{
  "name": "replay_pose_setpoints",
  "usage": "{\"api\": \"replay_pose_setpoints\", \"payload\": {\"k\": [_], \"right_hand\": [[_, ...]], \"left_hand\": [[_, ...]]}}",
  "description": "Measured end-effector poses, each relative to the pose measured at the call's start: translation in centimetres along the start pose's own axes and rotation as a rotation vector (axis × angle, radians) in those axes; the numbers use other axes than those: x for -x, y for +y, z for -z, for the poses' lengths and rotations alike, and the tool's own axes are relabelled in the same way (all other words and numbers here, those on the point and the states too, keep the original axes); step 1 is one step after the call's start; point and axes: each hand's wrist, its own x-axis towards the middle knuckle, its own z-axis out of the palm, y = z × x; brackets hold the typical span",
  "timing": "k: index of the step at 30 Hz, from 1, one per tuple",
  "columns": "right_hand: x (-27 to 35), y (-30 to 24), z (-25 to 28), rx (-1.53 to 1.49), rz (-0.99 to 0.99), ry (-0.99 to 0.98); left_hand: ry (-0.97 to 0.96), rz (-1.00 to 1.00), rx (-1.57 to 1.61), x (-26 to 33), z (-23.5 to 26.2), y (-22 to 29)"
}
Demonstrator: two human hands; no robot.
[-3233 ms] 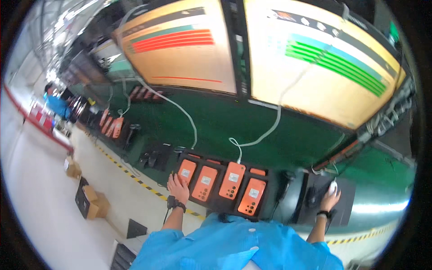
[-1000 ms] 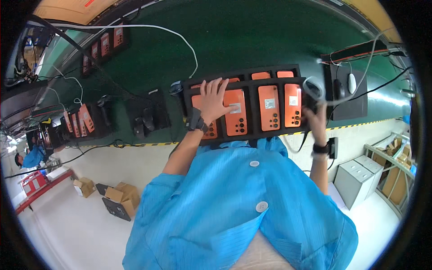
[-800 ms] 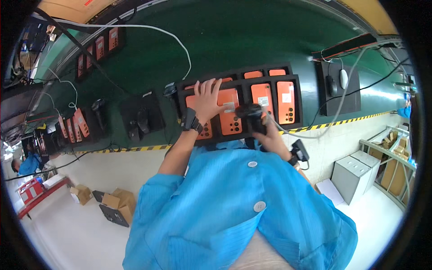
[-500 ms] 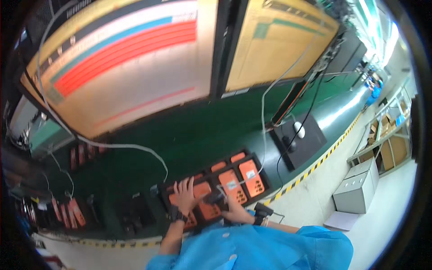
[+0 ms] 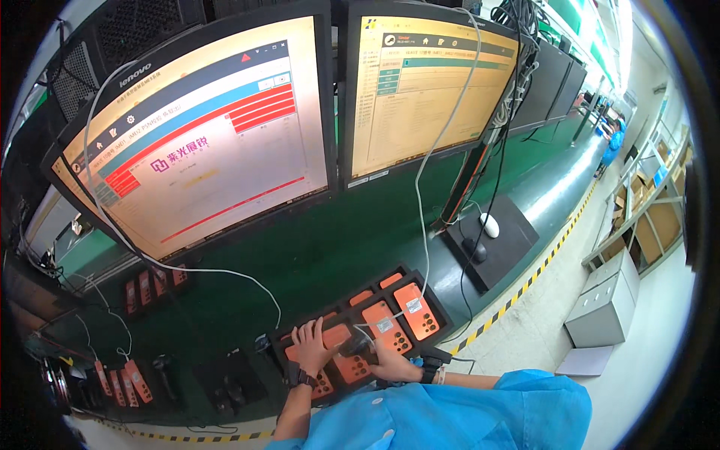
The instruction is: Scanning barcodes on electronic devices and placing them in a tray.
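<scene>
A black tray point(image 5: 445, 330) of orange phones lies before me on the green bench. My left hand point(image 5: 311, 348) rests on an orange phone point(image 5: 339, 335) at the tray's left side, its fingers spread. Closed around a black handheld scanner point(image 5: 357, 344), my right hand point(image 5: 395, 365) is over the middle of the tray. The scanner's head is tilted toward the phone by my left hand; its handle is mostly hidden. Two phones with white labels, a middle phone point(image 5: 387, 327) and a right phone point(image 5: 418, 310), lie with their camera sides up. Black wrist devices are on both wrists.
Two monitors stand behind the tray, a left monitor point(image 5: 225, 172) and a right monitor point(image 5: 427, 97). White cables hang down in front of them. A white mouse point(image 5: 489, 225) lies on a black mat point(image 5: 506, 262) to the right. More orange phones point(image 5: 139, 382) lie at far left.
The view has steadied and shifted, so both monitors now show whole and sharp. A pink logo now shows on the left screen. My hands stay at nearly the same place over the tray.
</scene>
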Motion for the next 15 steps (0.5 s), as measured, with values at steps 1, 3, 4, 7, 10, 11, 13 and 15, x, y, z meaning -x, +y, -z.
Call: {"api": "replay_pose_setpoints", "payload": {"k": [1, 3, 4, 7, 10, 11, 13, 15], "right_hand": [[0.1, 0.2, -0.2, 0.019, 0.014, 0.006], [0.2, 0.9, -0.4, -0.003, 0.010, -0.010], [0.2, 1.1, -0.4, -0.023, 0.008, -0.021], [0.5, 0.7, -0.6, 0.014, -0.040, -0.050], [0.5, 0.4, -0.6, 0.018, -0.076, -0.076], [0.6, 0.2, -0.5, 0.014, -0.080, -0.078], [0.6, -0.2, -0.1, 0.016, -0.125, -0.108], [0.6, 0.1, -0.2, 0.026, -0.103, -0.103]], "left_hand": [[0.002, -0.005, -0.010, 0.1, 0.0, -0.1], [-0.002, -0.003, -0.009, 0.1, -0.1, -0.1], [-0.003, -0.006, -0.006, 0.2, -0.1, -0.1], [0.063, -0.064, -0.166, 0.4, -2.0, -1.6], [0.058, -0.065, -0.150, 0.3, -2.1, -1.7], [0.052, -0.064, -0.151, 0.2, -1.9, -1.4], [-0.001, -0.007, -0.003, -0.4, -0.3, 0.0], [-0.032, -0.001, -0.008, -0.7, 0.3, 0.3]]}}
